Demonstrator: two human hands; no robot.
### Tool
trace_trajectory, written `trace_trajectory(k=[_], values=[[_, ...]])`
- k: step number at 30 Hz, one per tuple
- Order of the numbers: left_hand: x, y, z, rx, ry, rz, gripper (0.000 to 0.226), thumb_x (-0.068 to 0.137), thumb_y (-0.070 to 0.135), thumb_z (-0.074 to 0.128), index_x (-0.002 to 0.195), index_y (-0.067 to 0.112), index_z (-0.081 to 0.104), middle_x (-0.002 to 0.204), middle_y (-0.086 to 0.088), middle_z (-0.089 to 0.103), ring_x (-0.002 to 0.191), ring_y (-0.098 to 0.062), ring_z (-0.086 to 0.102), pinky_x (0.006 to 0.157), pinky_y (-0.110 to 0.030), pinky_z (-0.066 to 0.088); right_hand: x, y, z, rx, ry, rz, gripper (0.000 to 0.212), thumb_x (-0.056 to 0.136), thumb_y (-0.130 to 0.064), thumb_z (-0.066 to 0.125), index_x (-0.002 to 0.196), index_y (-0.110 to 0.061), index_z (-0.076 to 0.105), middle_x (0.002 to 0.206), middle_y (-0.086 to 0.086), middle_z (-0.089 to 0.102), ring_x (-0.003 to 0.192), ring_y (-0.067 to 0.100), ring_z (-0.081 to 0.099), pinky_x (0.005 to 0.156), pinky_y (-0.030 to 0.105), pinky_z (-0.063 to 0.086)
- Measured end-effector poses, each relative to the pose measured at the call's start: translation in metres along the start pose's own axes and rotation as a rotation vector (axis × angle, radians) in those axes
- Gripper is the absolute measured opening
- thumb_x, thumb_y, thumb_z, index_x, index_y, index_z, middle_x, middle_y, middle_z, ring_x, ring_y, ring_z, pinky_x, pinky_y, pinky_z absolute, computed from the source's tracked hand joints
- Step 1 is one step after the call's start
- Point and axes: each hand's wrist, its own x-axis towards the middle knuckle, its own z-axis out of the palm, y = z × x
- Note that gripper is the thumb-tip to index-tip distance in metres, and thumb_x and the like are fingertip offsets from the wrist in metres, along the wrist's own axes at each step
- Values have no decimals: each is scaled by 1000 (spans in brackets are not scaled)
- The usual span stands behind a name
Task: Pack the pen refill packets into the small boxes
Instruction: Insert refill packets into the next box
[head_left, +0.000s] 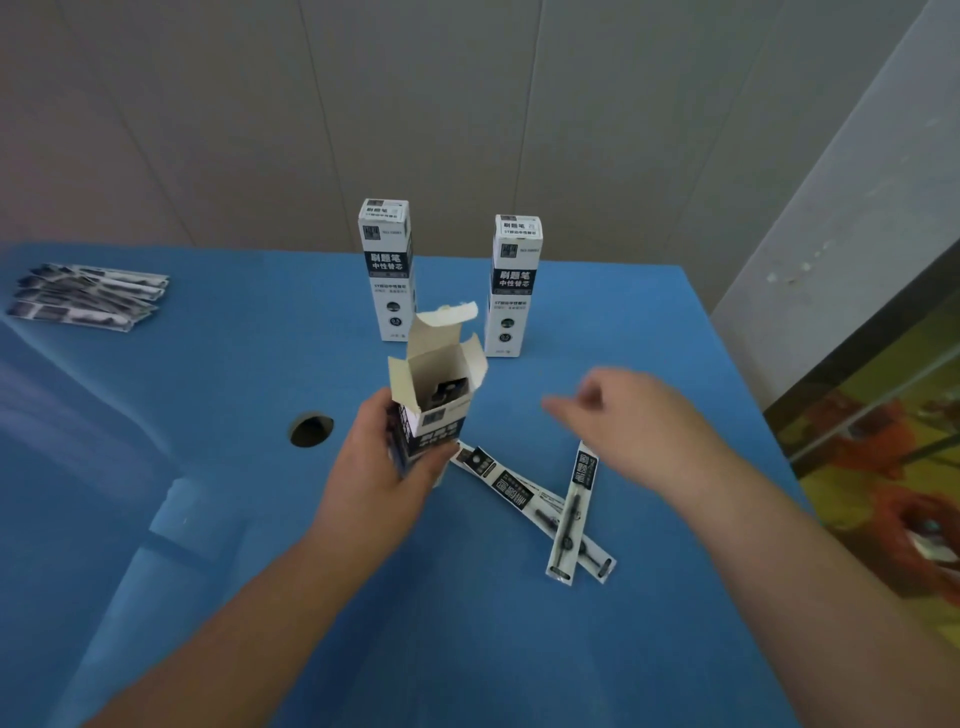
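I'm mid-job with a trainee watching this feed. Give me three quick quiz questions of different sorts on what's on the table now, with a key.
1. True or false: the left hand grips the open box.
2. How many closed boxes stand upright at the back of the blue table?
3. Multiple choice: the two loose packets by the right hand lie
A. side by side, apart
B. crossed, one over the other
C. inside a box

Key
1. True; its flaps are up, with something dark inside.
2. Two: the left closed box and the right closed box.
3. B; the long packet and the short packet overlap.
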Motion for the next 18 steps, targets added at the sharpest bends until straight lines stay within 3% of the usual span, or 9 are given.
trace_trajectory(k=[2,4,6,9,12,15,18], values=[[0,-2,0,-22,-1,-11,45,72,62,72,106,73,45,114,34,64,107,12,63,83,-17,48,-10,12,17,-281,-198,123,66,78,-84,51,63,-20,52,62,-3,57,59,15,57,51,29,38],[1,-3,0,-36,-2,-18,47,75,55,77,106,72,46,114,32,65,108,9,64,86,-19,49,-21,15,37,-362,-250,117,73,70,-92,47,60,-21,51,63,-6,56,59,12,55,50,28,32],[2,-5,0,-37,-10,-13,54,82,40,82,106,71,46,115,31,66,109,8,64,88,-23,50,-27,17,56,-368,-251,81,75,68,-93,48,81,-21,63,85,-8,56,81,15,61,60,29,40],[2,-5,-1,-26,-25,-8,57,87,32,82,106,71,46,115,32,65,110,8,64,89,-25,50,-29,19,75,-327,-203,-23,65,79,-75,62,114,-20,57,104,-3,41,110,20,50,80,34,44],[1,-4,-2,-39,-21,-21,51,82,42,79,106,72,46,115,32,65,110,8,64,90,-25,51,-26,21,80,-254,-176,-150,37,91,-49,66,115,-21,59,112,-1,47,114,21,48,87,34,46],[0,-6,-2,-43,-21,-21,57,87,30,82,108,70,47,115,28,67,111,6,65,93,-30,53,-22,21,82,-236,-135,-227,17,94,-31,64,106,-19,64,107,1,55,108,24,56,81,35,48],[1,-7,-3,-33,-22,-20,61,89,25,81,111,70,47,116,28,67,112,6,65,93,-29,52,-17,18,80,-238,-133,-172,19,93,-25,62,109,-16,64,108,3,64,103,27,63,81,38,54]])
